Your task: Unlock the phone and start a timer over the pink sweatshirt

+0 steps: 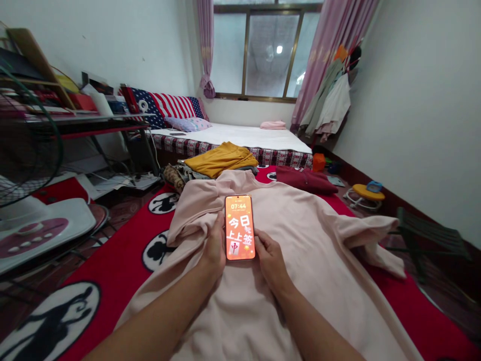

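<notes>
A phone (239, 228) with a lit orange screen showing 07:44 is held upright between my two hands. My left hand (215, 246) grips its left edge, and my right hand (271, 258) closes on its lower right edge. Beneath them a pale pink shirt (300, 225) lies spread out, its sleeves out to both sides. The shirt rests on a red blanket (124, 250) with white oval patterns. Past the collar are a mustard-yellow garment (221, 159) on a pile of clothes and a dark red folded garment (306, 179).
At the left stand a cluttered desk (108, 120) and a fan with a white base (41, 233). A bed (233, 133) is beneath the window. A yellow stool (364, 192) and a dark green folding stool (428, 233) are at the right.
</notes>
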`<state>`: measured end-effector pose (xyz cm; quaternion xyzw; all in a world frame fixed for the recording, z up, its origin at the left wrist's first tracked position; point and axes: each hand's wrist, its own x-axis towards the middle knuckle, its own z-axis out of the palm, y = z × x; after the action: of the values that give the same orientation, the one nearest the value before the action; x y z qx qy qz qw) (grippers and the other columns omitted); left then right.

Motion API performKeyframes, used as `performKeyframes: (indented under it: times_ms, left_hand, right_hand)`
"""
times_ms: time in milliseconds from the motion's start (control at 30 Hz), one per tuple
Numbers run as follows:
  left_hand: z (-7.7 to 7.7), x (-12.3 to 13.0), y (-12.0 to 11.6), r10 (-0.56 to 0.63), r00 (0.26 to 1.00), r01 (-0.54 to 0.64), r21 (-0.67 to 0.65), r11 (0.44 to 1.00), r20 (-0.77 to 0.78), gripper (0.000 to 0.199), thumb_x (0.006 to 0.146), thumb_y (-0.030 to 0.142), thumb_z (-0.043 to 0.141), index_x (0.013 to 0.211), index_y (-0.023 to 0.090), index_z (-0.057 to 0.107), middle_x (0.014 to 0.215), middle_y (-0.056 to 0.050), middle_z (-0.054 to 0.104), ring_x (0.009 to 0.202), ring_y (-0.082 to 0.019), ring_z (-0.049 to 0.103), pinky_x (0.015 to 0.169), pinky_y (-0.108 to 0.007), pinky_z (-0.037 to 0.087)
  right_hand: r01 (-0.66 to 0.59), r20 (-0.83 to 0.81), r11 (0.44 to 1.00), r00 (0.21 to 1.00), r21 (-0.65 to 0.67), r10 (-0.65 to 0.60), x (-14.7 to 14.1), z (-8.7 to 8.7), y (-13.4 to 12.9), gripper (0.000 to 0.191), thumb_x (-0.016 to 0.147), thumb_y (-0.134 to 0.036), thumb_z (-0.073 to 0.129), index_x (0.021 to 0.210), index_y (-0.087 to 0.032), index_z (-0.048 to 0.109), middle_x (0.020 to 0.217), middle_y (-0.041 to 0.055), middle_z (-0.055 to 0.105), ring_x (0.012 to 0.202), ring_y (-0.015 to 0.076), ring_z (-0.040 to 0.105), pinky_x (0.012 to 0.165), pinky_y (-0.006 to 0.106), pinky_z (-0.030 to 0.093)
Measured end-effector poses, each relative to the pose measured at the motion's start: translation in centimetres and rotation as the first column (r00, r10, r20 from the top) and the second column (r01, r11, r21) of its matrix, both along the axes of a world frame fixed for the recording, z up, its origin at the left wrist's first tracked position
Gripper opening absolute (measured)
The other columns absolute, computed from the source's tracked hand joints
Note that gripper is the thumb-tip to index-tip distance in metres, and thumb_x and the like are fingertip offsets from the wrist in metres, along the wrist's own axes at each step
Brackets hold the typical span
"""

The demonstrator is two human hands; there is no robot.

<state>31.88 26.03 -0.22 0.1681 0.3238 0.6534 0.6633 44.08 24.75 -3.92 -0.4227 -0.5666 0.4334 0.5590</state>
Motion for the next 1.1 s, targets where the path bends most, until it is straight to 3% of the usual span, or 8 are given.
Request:
performKeyframes:
  times_ms: [133,300,533,733,1100]
  left_hand:
    - [-0.1,-0.2,0.0,-0.03,0.999,0.03,0.01,0.999,-0.026,0.043,0.091,0.045,0.051,0.112,0.011,0.065,0.1,-0.013,0.074,0.096,-0.027,0.07,0.09,-0.039,0.054]
    - [-0.1,-0.4,-0.1,-0.06,0.998,0.061,0.038,0.997,-0.033,0.048,0.091,0.049,0.048,0.115,0.01,0.064,0.103,-0.015,0.073,0.099,-0.029,0.069,0.093,-0.042,0.053]
    - [-0.2,-0.8,0.1,-0.113,0.993,0.114,0.06,0.992,-0.024,0.052,0.09,0.054,0.047,0.112,0.01,0.065,0.103,-0.016,0.073,0.1,-0.03,0.069,0.093,-0.044,0.053]
    - [0.0,-0.7,0.0,-0.109,0.994,0.11,0.055,0.992,-0.027,0.052,0.09,0.053,0.047,0.113,0.009,0.064,0.102,-0.016,0.073,0.098,-0.03,0.069,0.091,-0.044,0.054]
    - [0.7,-0.5,-0.3,-0.047,0.997,0.049,0.04,0.998,-0.053,0.05,0.09,0.05,0.05,0.118,0.011,0.063,0.104,-0.014,0.073,0.098,-0.028,0.069,0.092,-0.041,0.053]
  right_hand:
    - [0.078,0.084,0.993,0.993,0.09,-0.086,0.0,-0.2,-0.1,0.039,0.088,-0.032,0.051,0.123,-0.021,0.063,0.112,0.0075,0.065,0.101,0.0203,0.059,0.09,0.033,0.047]
    - [0.024,0.055,0.997,0.998,0.08,-0.028,-0.1,-0.8,-0.1,0.052,0.092,-0.04,0.051,0.141,-0.025,0.046,0.13,0.0085,0.056,0.107,0.02,0.057,0.088,0.032,0.05]
    - [-0.081,0.005,0.995,0.997,0.05,0.081,-0.3,-0.6,-0.4,0.055,0.092,-0.044,0.052,0.144,-0.028,0.043,0.138,0.0061,0.053,0.112,0.0217,0.056,0.096,0.033,0.047]
    - [-0.08,-0.028,0.997,0.996,0.01,0.08,-0.5,-0.2,-0.7,0.059,0.091,-0.046,0.053,0.145,-0.025,0.041,0.132,0.0081,0.057,0.11,0.0225,0.057,0.095,0.036,0.049]
    - [-0.081,-0.021,0.997,0.997,-0.018,0.081,-0.4,0.4,-0.9,0.059,0.089,-0.042,0.057,0.143,-0.026,0.044,0.126,0.0055,0.06,0.097,0.019,0.059,0.074,0.026,0.053]
